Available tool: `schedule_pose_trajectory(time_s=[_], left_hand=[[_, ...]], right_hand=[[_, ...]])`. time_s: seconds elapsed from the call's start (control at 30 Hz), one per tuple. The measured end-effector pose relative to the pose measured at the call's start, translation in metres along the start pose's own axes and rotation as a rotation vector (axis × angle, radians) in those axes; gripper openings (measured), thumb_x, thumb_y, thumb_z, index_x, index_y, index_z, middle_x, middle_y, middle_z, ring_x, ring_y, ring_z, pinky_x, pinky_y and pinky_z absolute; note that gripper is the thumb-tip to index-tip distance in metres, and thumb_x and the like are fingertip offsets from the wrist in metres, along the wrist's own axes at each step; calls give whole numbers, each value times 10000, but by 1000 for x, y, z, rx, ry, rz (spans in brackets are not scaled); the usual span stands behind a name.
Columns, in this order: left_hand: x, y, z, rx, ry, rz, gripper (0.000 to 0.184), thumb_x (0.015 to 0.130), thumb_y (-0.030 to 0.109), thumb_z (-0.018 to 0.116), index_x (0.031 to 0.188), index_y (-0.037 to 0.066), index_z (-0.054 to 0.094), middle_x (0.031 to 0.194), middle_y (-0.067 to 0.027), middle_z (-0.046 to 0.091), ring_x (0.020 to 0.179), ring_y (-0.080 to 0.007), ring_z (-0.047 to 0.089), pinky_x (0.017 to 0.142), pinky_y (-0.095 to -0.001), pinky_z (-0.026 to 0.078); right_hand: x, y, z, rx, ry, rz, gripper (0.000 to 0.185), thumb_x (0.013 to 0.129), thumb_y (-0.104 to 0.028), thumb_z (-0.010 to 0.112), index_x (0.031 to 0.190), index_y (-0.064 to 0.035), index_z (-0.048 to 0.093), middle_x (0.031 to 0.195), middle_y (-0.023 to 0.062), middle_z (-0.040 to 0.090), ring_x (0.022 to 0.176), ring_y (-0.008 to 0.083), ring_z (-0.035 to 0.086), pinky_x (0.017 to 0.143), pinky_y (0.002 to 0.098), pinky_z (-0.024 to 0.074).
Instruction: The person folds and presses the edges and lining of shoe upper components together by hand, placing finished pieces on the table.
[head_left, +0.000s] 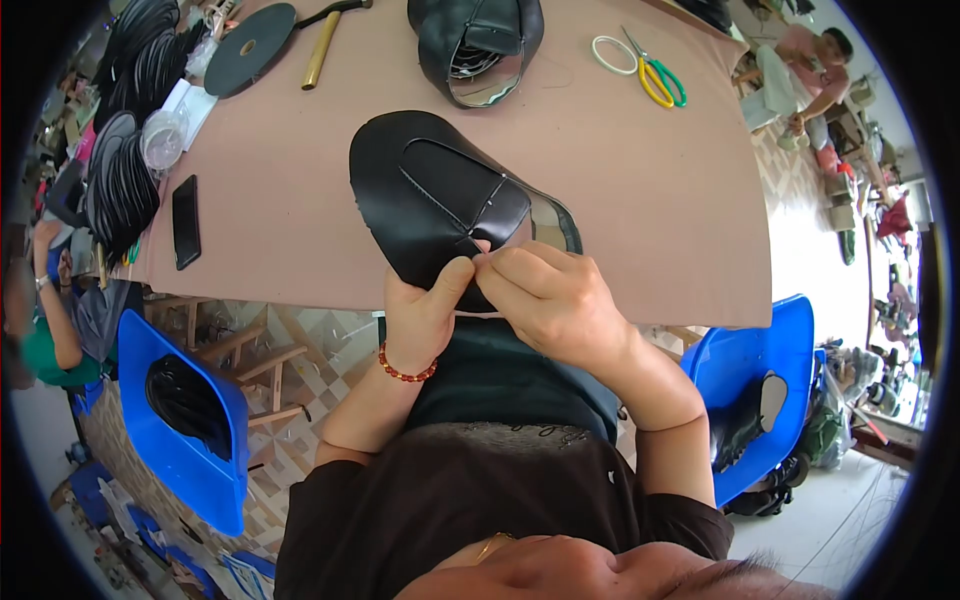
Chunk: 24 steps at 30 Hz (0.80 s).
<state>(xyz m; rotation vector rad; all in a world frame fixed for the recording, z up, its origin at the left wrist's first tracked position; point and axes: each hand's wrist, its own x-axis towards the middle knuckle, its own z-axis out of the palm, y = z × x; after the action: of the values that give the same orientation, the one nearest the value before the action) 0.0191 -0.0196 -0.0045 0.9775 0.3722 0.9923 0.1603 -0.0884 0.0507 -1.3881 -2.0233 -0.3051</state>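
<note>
A black leather shoe upper (pixel 430 180) with stitched seams and an open side is held up at the table's near edge. My left hand (pixel 425 310), with a red beaded bracelet at the wrist, grips its lower edge, thumb on top and the other fingers behind it. My right hand (pixel 550 300) is closed in a pinch at the same edge, its fingertips against the left thumb. What lies between those fingertips is too small to make out. Another black shoe upper (pixel 475 45) stands farther back on the table.
On the brown-covered table (pixel 680 210) lie scissors (pixel 655 80), a white ring (pixel 614 55), a hammer (pixel 320 50), a dark roll (pixel 250 48), a phone (pixel 186 222) and stacked black pieces (pixel 122 190). Blue bins (pixel 180 430) flank me. Other people (pixel 815 75) sit at both sides.
</note>
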Motion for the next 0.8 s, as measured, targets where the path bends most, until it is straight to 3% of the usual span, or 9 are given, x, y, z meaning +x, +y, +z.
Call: schedule_pose_trajectory(time_s=[0.13,0.23,0.3,0.37,0.4,0.5,0.6,0.7,0.8], left_hand=[[10,-2,3,-78,133,-71,158,875,-12,622,1030,-2,596,908,-69,650,823,-142,632,764,-287,524],[17,9,12,-126,267,-65,173,868,1,638,1033,6,586,896,-70,644,803,-139,627,745,-278,523],[23,11,2,-146,252,-57,180,878,24,640,1044,12,571,882,-66,635,784,-130,620,720,-271,521],[28,17,5,-93,247,16,175,884,34,639,1043,12,569,878,-65,634,779,-127,618,710,-268,520],[30,19,8,-87,244,60,156,892,44,635,1031,9,575,882,-63,635,773,-125,615,705,-263,518],[33,16,6,-84,223,76,130,886,40,637,1003,11,589,883,-61,636,759,-119,607,695,-258,507],[33,12,0,-8,204,137,114,876,34,643,979,13,599,874,-58,637,747,-111,599,684,-253,494],[30,12,-2,54,214,92,94,879,48,638,963,18,608,858,-50,636,735,-107,593,675,-247,483],[33,16,-1,-51,214,-105,113,905,107,629,976,20,614,866,-48,643,754,-111,607,686,-251,496]], right_hand=[[-2,-5,4,44,-43,119,220,685,-65,706,881,-11,625,823,48,534,695,166,578,517,302,493],[4,7,-3,521,-5,310,412,680,-81,784,1071,-19,668,858,77,588,681,181,591,598,296,488],[-1,11,-9,658,-66,475,446,671,-88,812,1097,-47,686,825,62,606,669,139,574,592,267,457],[-5,11,-9,740,-126,669,383,702,-91,795,1070,-50,698,814,63,625,688,142,589,598,272,470],[-6,7,-5,746,-27,698,270,729,-68,774,995,-63,728,772,51,620,648,114,565,570,249,442],[-6,1,4,647,164,570,273,712,-17,743,982,-41,715,764,54,610,623,133,557,546,283,453],[-8,5,15,226,249,81,296,682,20,691,977,-1,684,764,52,572,618,161,550,532,298,473],[-12,-6,14,126,53,81,326,626,64,689,948,20,677,786,71,552,613,204,555,500,313,459],[-5,-11,7,66,3,73,382,599,67,671,978,27,664,801,53,551,615,186,555,495,308,463]])
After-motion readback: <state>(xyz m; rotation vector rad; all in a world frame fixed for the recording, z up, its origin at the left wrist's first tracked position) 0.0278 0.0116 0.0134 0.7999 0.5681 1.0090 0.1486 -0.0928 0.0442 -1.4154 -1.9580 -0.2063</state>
